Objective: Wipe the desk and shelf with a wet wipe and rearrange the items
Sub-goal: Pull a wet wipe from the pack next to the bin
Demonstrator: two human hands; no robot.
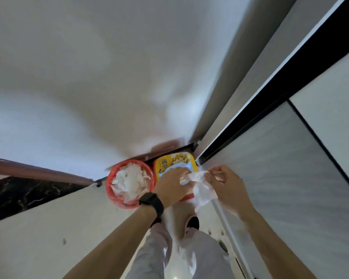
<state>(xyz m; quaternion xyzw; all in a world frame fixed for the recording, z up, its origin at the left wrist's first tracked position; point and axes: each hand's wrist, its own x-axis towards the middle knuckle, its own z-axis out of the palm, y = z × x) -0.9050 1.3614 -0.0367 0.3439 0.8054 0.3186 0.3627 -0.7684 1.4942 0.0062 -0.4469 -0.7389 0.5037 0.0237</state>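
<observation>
A thin white wet wipe point(201, 188) hangs between both hands, low in the middle of the head view. My left hand point(174, 185), with a black watch on its wrist, pinches the wipe's left edge. My right hand point(225, 183) pinches its upper right corner. Both hands hover above a yellow and red box point(173, 163) with printed characters that stands on the floor; the hands and wipe hide most of it. Neither the desk nor the shelf shows in this view.
A red bin point(129, 183) lined with a bag and full of crumpled white tissues stands left of the yellow box. A white wall rises ahead and grey cabinet doors point(280, 158) with a black gap run along the right. My legs and a dark shoe point(193, 222) are below.
</observation>
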